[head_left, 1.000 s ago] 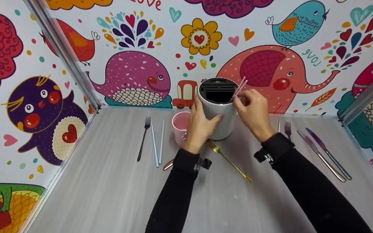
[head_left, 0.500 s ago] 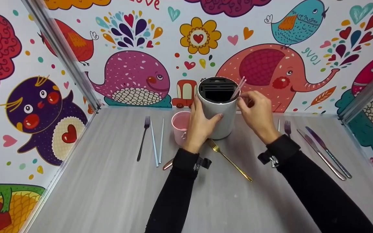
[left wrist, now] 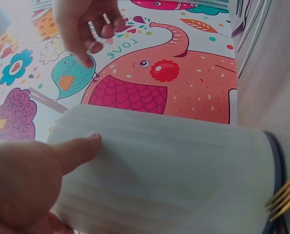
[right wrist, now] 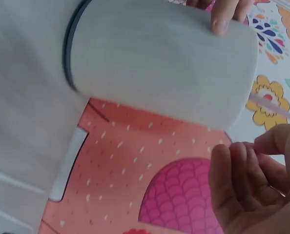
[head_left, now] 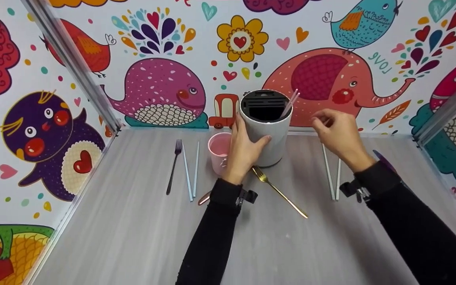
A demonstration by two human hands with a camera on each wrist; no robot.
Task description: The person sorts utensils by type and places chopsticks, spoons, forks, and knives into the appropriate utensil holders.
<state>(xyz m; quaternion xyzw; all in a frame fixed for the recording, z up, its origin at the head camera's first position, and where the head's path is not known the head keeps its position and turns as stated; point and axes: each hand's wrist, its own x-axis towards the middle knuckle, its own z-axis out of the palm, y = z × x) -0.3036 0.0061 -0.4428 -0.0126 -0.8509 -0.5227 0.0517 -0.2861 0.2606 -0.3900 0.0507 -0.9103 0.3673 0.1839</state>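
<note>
A white cylindrical utensil holder (head_left: 272, 140) with a slotted black top stands upright near the back wall. My left hand (head_left: 246, 152) grips its left side, the thumb lying across the front in the left wrist view. Two thin pink chopsticks (head_left: 292, 99) lean in the holder's opening, their ends sticking out at the right rim. My right hand (head_left: 341, 136) is in the air to the right of the holder, apart from it. Its fingers are loosely bent with nothing between them, as the right wrist view also shows. A pink cup (head_left: 218, 148) stands beside my left hand, partly covered by it.
A gold fork (head_left: 281, 192) lies before the holder. To the left are a dark fork (head_left: 173, 168), light blue chopsticks (head_left: 188, 176) and a copper-coloured handle (head_left: 203, 198). Pale green chopsticks (head_left: 337, 182) and a purple knife (head_left: 385, 161) lie right, the knife partly behind my sleeve. Printed walls surround the table.
My right hand has let go of the pink chopsticks and moved right, away from the holder. The chopsticks stay in the opening. My left hand keeps its grip. The head view has shifted slightly.
</note>
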